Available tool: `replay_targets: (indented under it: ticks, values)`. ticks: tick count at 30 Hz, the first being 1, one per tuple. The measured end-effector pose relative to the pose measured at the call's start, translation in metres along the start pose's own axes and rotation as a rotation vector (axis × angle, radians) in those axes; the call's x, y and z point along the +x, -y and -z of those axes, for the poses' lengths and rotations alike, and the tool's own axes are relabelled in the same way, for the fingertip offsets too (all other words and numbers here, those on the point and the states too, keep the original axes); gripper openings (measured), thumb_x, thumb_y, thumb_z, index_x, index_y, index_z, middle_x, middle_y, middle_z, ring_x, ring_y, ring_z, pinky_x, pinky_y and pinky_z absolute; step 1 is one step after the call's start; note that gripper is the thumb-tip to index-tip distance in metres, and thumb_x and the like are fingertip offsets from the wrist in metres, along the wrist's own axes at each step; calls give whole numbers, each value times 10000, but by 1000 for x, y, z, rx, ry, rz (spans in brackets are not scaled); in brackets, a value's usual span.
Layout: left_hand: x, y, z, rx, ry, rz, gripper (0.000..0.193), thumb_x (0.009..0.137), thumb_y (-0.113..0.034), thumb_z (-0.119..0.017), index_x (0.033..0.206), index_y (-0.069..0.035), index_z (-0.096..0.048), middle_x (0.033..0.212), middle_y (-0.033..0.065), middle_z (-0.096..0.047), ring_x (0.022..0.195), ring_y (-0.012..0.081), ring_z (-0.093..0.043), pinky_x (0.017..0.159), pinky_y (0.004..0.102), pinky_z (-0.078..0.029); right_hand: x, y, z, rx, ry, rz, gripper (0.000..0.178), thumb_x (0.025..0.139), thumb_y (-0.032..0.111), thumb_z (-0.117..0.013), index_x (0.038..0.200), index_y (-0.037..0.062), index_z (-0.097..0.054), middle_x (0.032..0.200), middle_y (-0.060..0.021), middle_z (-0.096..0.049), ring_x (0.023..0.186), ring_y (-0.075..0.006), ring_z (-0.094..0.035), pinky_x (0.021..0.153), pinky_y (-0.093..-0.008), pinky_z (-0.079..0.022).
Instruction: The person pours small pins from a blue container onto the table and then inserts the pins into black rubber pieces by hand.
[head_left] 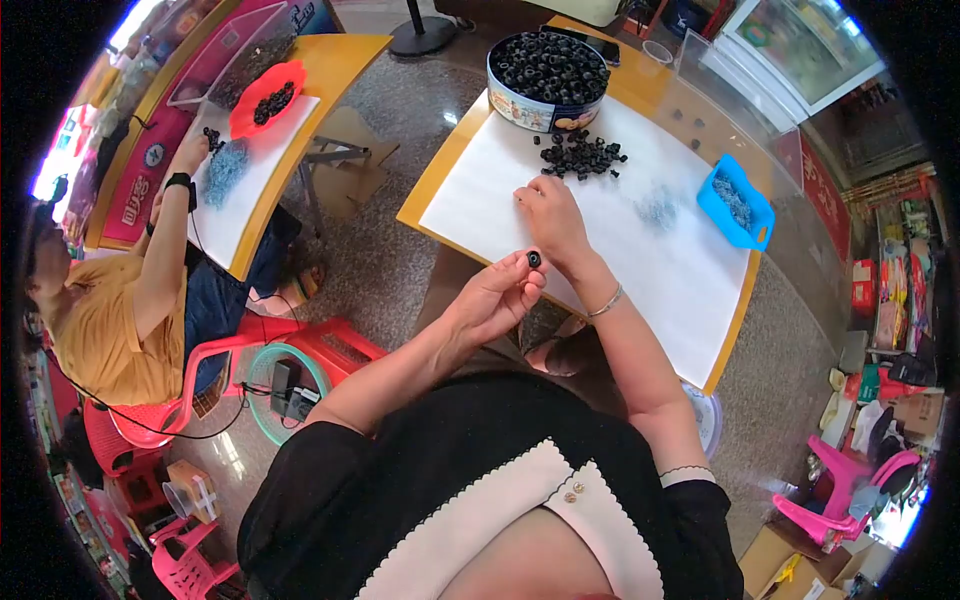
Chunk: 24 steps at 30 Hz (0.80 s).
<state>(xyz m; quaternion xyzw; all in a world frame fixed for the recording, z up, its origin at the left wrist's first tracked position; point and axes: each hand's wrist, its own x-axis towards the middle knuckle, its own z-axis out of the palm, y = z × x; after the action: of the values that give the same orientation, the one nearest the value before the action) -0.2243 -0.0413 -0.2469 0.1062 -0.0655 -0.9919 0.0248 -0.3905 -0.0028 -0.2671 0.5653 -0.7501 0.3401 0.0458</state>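
My left hand (496, 297) is closed around a small black round part (534, 259) with a hole in its middle, held between thumb and forefinger just off the table's front edge. My right hand (553, 218), a bracelet at its wrist, is over the white sheet (628, 262) with its fingers drawn together; whatever they hold is too small to make out. Beyond it lies a loose pile of small black parts (580, 157). Behind that pile stands a round tin (530, 112) heaped with more black parts (548, 65).
A blue basket (752, 238) of small grey-blue pieces sits at the table's right, near a scattered grey-blue patch (657, 208). A phone (590, 45) lies behind the tin. At left, a co-worker (120, 300) sits at another table with a red dish (243, 122). Red chairs (335, 340) stand between.
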Motion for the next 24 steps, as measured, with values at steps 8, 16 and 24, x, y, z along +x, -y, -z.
replay_targets:
  ticks: [8,16,24]
  values:
    - [2,-4,0,34,-53,-38,198,922,-125,-561,1074,-10,-510,965,90,-589,808,118,-586,710,199,-530,-27,9,38,762,-51,-495,141,834,40,-576,964,12,-620,891,-83,-631,794,-188,-612,701,-288,-488]
    - [20,3,-16,115,-9,-32,204,924,-123,-555,1092,-16,-510,965,91,-597,794,118,-594,713,206,-527,-73,22,87,1451,-192,-743,206,892,22,-518,1078,-18,-597,934,-76,-623,795,-148,-608,709,-280,-501]
    - [34,20,-34,385,-32,1,259,912,-144,-576,1134,-21,-522,976,86,-605,810,117,-586,718,219,-518,-94,44,118,1402,-248,-736,195,903,35,-516,1081,-15,-576,917,-82,-621,759,-145,-603,692,-273,-498]
